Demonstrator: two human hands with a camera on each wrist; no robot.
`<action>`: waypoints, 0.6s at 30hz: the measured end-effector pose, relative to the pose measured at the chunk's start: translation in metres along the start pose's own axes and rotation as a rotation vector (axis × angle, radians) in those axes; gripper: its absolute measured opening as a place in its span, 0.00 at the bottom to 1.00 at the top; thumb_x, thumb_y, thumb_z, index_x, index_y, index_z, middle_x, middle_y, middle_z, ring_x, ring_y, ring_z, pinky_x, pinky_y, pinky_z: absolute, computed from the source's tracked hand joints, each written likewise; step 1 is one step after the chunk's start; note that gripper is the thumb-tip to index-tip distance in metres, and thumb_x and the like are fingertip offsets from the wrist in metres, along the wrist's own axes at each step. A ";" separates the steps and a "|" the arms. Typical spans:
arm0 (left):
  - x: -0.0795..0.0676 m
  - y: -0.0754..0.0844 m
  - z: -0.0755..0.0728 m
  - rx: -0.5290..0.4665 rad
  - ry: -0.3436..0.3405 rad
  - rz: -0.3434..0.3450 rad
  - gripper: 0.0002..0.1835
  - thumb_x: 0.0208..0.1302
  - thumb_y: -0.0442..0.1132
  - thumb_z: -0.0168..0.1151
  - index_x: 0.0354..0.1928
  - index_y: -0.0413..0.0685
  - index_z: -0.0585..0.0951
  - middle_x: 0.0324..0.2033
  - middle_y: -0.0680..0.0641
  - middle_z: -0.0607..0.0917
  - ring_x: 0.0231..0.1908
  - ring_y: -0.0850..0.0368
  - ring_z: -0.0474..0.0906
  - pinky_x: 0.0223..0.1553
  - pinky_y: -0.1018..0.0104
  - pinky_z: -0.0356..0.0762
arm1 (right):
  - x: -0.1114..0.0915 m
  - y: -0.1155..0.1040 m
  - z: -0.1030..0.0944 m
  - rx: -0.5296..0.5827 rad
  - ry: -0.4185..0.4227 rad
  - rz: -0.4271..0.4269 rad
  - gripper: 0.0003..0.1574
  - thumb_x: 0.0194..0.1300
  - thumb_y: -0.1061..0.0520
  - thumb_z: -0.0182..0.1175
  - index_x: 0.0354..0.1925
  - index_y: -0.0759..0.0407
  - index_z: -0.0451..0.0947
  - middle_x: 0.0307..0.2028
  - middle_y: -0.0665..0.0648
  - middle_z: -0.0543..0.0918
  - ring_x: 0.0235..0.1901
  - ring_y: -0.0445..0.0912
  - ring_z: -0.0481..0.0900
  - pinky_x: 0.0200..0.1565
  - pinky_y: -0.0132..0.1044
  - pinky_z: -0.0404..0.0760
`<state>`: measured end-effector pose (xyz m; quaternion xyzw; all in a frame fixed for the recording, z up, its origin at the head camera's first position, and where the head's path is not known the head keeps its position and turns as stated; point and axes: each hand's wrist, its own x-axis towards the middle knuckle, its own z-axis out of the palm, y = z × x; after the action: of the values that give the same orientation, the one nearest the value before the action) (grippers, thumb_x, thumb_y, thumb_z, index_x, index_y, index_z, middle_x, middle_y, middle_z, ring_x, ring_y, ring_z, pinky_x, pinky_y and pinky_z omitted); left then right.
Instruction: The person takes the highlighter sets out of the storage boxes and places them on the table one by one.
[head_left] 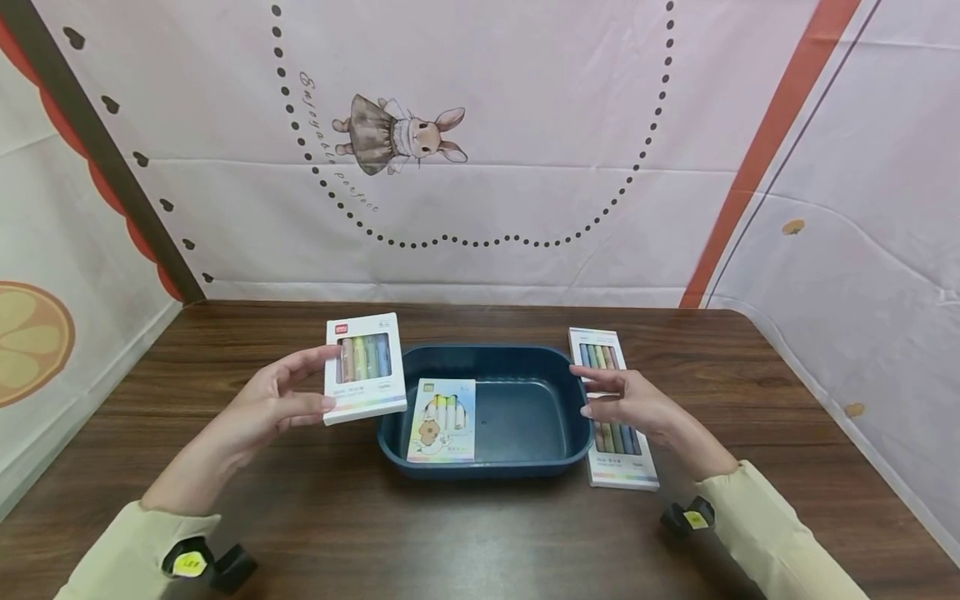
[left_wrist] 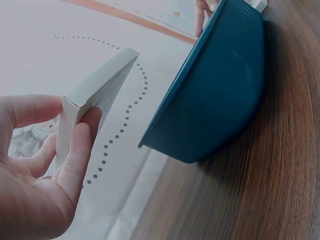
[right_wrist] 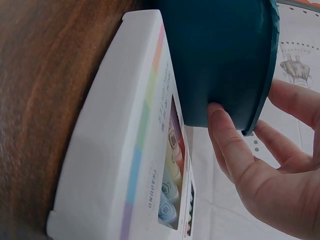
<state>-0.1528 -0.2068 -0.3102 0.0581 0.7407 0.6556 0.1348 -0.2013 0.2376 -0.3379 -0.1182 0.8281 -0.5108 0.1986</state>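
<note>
Windowed box (head_left: 365, 367) hung edge-pinched in left fingers (head_left: 309, 361), right fingers (head_left: 606, 377) gripping the tub (head_left: 528, 417) between them; I judged that one-sided pinch could drop the box.

On the pale cloth (head_left: 525, 108) we can read "Enjoyable perfect", curving beside the rabbit print (head_left: 386, 135). On the small white box (head_left: 367, 402) and the long box (head_left: 624, 475), we find the lettering too small or blurred to make out surely.
</note>
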 end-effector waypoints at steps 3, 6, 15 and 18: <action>-0.002 -0.001 -0.003 -0.008 0.011 -0.004 0.37 0.56 0.32 0.62 0.66 0.45 0.58 0.63 0.39 0.54 0.42 0.58 0.75 0.40 0.66 0.78 | 0.000 0.000 0.000 0.005 0.002 0.002 0.39 0.57 0.58 0.62 0.65 0.59 0.60 0.61 0.71 0.64 0.60 0.65 0.60 0.50 0.54 0.73; -0.003 -0.001 -0.006 -0.020 0.020 -0.006 0.36 0.56 0.32 0.62 0.65 0.47 0.59 0.62 0.41 0.55 0.42 0.58 0.75 0.39 0.66 0.79 | 0.000 0.001 0.000 0.013 0.004 0.006 0.39 0.57 0.58 0.62 0.65 0.59 0.60 0.61 0.71 0.64 0.60 0.65 0.60 0.51 0.53 0.73; -0.008 -0.009 -0.019 -0.084 0.034 0.009 0.31 0.56 0.28 0.60 0.61 0.53 0.65 0.57 0.47 0.60 0.40 0.59 0.77 0.37 0.67 0.79 | 0.000 0.001 0.001 0.024 0.010 0.021 0.39 0.56 0.59 0.62 0.65 0.58 0.61 0.61 0.71 0.64 0.60 0.64 0.61 0.50 0.53 0.74; -0.010 -0.015 -0.025 -0.144 0.013 0.038 0.28 0.56 0.25 0.57 0.58 0.56 0.69 0.54 0.50 0.64 0.39 0.59 0.78 0.35 0.67 0.80 | -0.001 0.001 0.001 0.016 0.004 0.013 0.39 0.57 0.58 0.62 0.65 0.58 0.60 0.61 0.71 0.64 0.60 0.65 0.60 0.50 0.53 0.73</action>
<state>-0.1489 -0.2351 -0.3210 0.0582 0.6912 0.7100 0.1211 -0.2003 0.2377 -0.3389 -0.1103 0.8252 -0.5162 0.2012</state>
